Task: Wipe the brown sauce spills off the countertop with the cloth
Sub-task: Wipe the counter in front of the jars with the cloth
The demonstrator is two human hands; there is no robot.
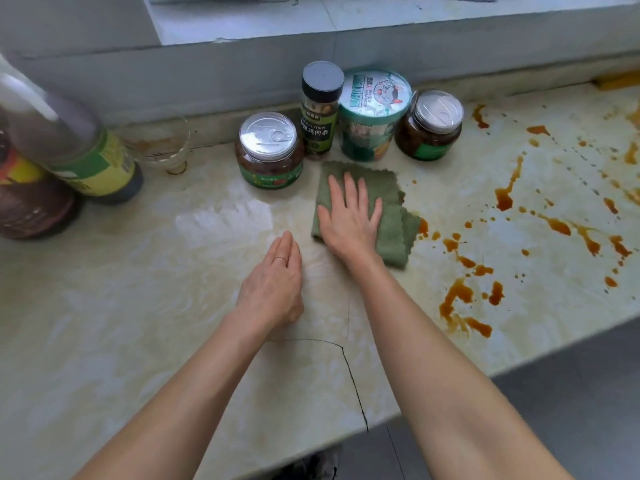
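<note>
Right hand (349,220) is pressing the cloth (398,237) flat, fingers (349,188) spread wide.
Sauce spills (502,199) are lying to its right in the frame, the nearest just beside its edge.

The surface (138,306) looks like pale polished stone, glossy and cracked; the cloth (391,233) is soft, matt green fabric with a nubby pile. The jars (268,157) are clear plastic or glass under shiny metal pull-tab lids (268,135); the tub (372,112) looks like printed paper.

Single head view, looking steeply down and forward over countertop (138,323), close, toward back wall.
</note>
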